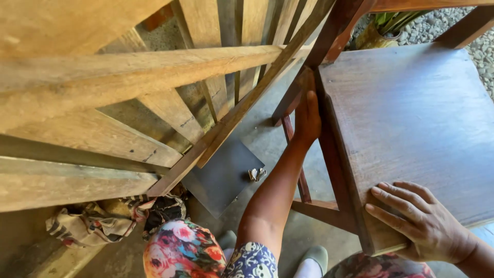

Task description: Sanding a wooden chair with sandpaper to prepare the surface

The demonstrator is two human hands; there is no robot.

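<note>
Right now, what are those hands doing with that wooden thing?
A person is looking down at a dark wooden table and touching it with both bare hands. The left hand reaches down and presses flat against the table's side edge, near a leg. The right hand rests flat on the near corner of the top. Beside it stands a frame of pale wooden slats, and a dark flat panel lies on the concrete floor.
</note>
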